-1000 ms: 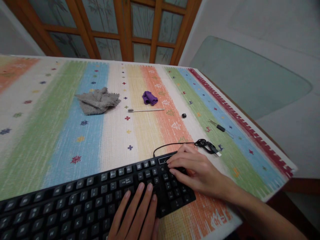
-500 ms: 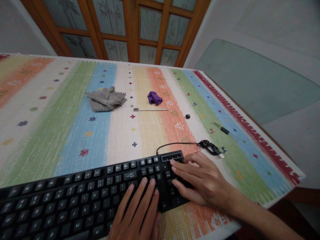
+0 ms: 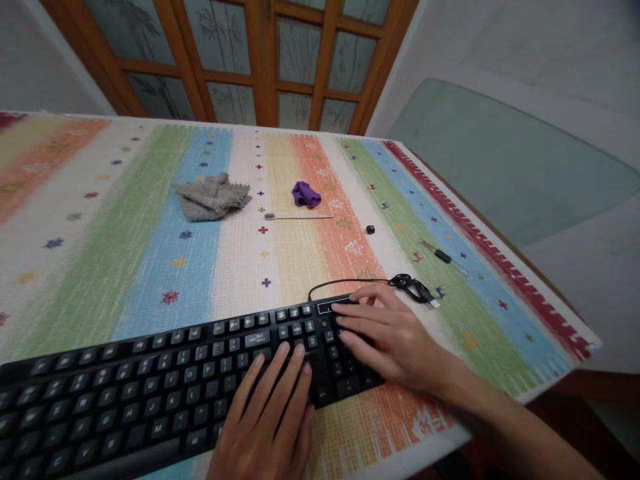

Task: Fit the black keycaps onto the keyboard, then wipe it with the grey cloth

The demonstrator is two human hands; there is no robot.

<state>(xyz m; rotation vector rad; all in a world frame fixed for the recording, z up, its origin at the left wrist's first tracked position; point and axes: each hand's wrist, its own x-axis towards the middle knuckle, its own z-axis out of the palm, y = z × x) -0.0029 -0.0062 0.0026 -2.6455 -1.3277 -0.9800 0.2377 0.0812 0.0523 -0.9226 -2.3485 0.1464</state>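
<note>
A black keyboard (image 3: 165, 393) lies across the lower left of the table, its right end nearest me. My left hand (image 3: 273, 407) rests over the keys around Enter, fingers stretched out and pointing away. Over the number pad lies my right hand (image 3: 395, 333), its fingers extended to the left, with fingertips at the indicator strip and the upper keys. Part of the number pad is hidden beneath it. From the keyboard's back edge runs a black cable (image 3: 413, 287), bundled into a coil with a USB plug at its end.
Farther back lie a grey cloth (image 3: 213, 198), a purple cloth (image 3: 306, 195) and a toothbrush-like stick (image 3: 300, 217). A small black keycap-like piece (image 3: 370, 229) and a black-handled wire tool (image 3: 443, 256) are to the right. A striped tablecloth (image 3: 150, 267) covers the table.
My right hand has shifted slightly up over the number pad, its fingers now farther onto the indicator strip. My left hand stays on the keys. The view has moved a little.
</note>
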